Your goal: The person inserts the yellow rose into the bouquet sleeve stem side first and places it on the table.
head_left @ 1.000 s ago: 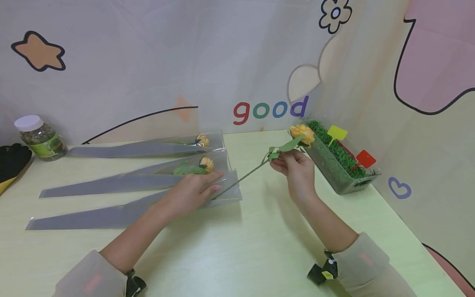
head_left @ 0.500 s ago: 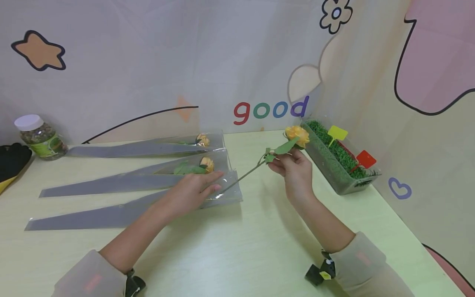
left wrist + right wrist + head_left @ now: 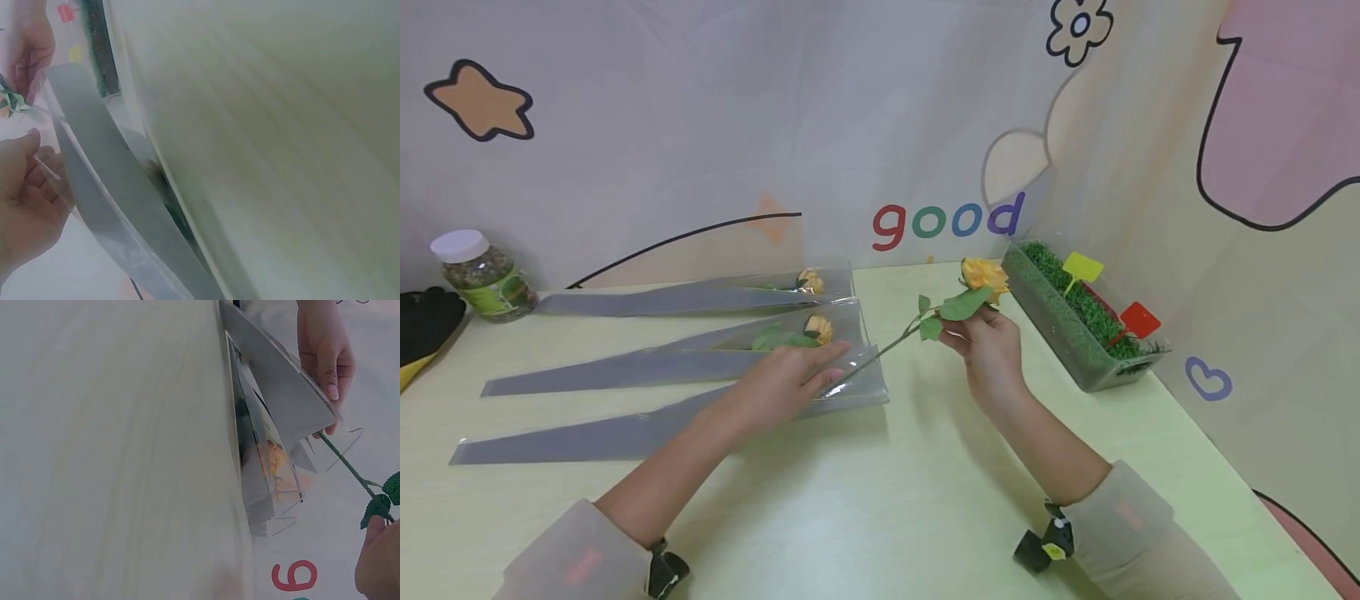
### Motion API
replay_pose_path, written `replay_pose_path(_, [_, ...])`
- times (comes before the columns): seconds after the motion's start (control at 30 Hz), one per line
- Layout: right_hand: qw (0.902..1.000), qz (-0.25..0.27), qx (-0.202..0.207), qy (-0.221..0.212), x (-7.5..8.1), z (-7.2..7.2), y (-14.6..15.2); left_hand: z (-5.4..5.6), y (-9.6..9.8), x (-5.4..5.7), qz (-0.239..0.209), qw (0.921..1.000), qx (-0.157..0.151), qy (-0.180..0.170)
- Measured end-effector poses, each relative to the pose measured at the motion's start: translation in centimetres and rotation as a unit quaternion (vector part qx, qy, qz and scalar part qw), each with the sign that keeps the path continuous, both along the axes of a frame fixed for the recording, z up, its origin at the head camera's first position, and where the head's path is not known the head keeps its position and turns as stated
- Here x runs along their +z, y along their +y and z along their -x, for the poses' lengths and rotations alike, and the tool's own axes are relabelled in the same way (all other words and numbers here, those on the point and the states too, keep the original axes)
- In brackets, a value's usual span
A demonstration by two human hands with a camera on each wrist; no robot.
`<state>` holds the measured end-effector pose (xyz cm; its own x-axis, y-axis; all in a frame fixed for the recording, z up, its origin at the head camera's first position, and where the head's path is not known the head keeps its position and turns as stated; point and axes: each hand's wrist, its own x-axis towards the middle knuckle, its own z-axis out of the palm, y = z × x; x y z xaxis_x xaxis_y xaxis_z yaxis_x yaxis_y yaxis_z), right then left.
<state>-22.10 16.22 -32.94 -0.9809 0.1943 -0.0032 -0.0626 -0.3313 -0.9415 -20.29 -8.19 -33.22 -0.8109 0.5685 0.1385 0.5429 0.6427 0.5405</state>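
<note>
My right hand (image 3: 994, 354) pinches the stem of a yellow artificial rose (image 3: 985, 279) just below its bloom. The rose slants down to the left, and the lower stem runs into the open end of the nearest grey-backed clear flower sleeve (image 3: 572, 440). At that end, my left hand (image 3: 784, 382) grips the sleeve's edge between thumb and fingers, lifting it off the table. In the right wrist view, the green stem (image 3: 344, 459) enters beside the left hand's fingertips (image 3: 332, 394). The stem's lower tip is hidden.
Behind lie a middle sleeve (image 3: 565, 383) and a far sleeve (image 3: 625, 305), each holding a yellow rose. A clear box of artificial grass (image 3: 1060, 333) with yellow and red tags stands right. A white-lidded jar (image 3: 488, 283) and a black item (image 3: 430, 325) are at left.
My right hand and the rose have moved left and slightly down, bringing the bloom away from the grass box and more stem into the sleeve. The left hand stays nearly still on the sleeve.
</note>
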Motion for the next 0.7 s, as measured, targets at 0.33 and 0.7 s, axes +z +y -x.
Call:
replay_pose_path(0.33, [0.9992, 0.024, 0.024, -0.02, -0.5, -0.1, -0.8, -0.1, 0.1, 0.4, -0.006, 0.9999, 0.0, 0.01])
replay_pose_path(0.7, [0.9988, 0.032, 0.034, -0.014, -0.6, -0.3, -1.4, 0.0, 0.4, 0.5, -0.008, 0.9997, -0.002, 0.023])
